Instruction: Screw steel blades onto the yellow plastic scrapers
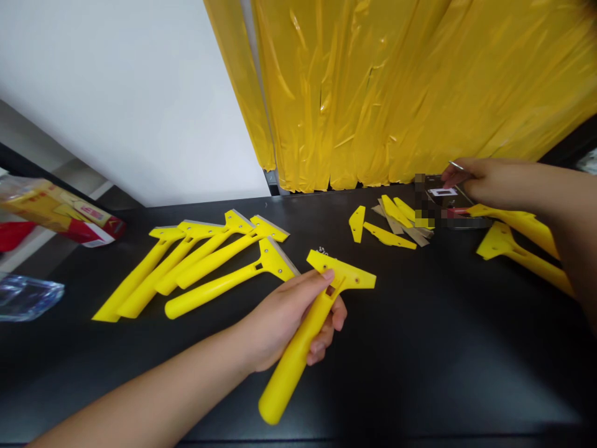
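Observation:
My left hand [298, 320] is wrapped round a yellow plastic scraper [298, 351], held tilted above the black table [396, 367]. Its wide head faces away from me, with screw holes showing and no metal blade visible on it. At the back right, my right hand [476, 174] has its fingers pinched over a dark flat object [443, 202] with a small white label. A thin silver metal rod [457, 166] sticks out from those fingers; its other end is hidden. Small metal bits, perhaps screws [321, 251], lie just behind the held scraper's head.
Several yellow scrapers with metal blades [209, 295] lie to the left. Loose yellow head plates [389, 236] lie at the back centre, and more scraper handles [517, 249] under my right forearm. A yellow-red package [60, 208] and clear plastic [30, 298] are far left. Yellow sheeting [373, 93] hangs behind.

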